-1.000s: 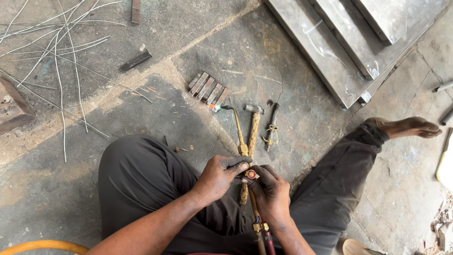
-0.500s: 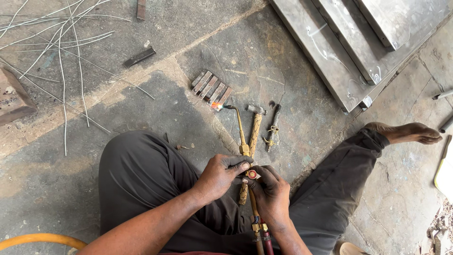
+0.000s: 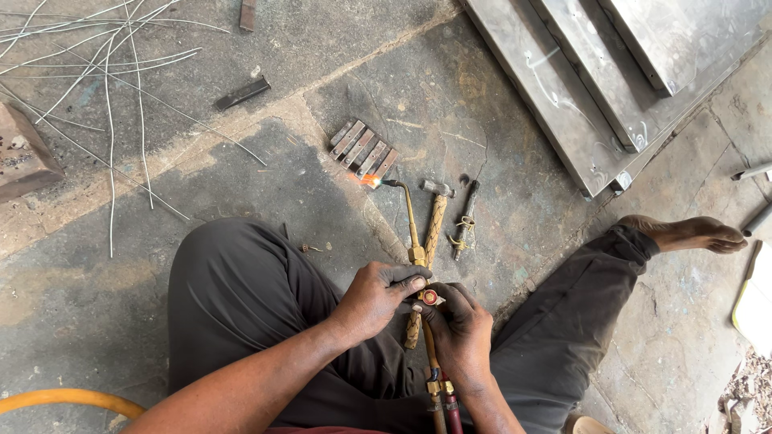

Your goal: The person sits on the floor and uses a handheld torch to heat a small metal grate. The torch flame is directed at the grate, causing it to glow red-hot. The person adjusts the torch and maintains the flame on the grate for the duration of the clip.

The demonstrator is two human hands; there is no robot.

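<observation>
While you sit on the concrete floor (image 3: pixel 96 305), your left hand (image 3: pixel 374 301) pinches the red valve knob (image 3: pixel 430 297) of the brass torch (image 3: pixel 414 241), and your right hand (image 3: pixel 460 329) is wrapped closed around its handle. The lit tip (image 3: pixel 371 182) lies just beside the row of metal bars (image 3: pixel 363 149), with the hammer (image 3: pixel 434 217) alongside the torch tube.

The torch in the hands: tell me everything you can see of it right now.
The torch is a slim brass-coloured gas torch with a thin neck that bends at the tip, where a small orange flame burns beside a row of flat metal bars on the concrete floor. It points away from the person, low over the floor. The left hand pinches its body near a red valve knob; the right hand grips the handle. Hoses with brass fittings leave the rear end.
</observation>
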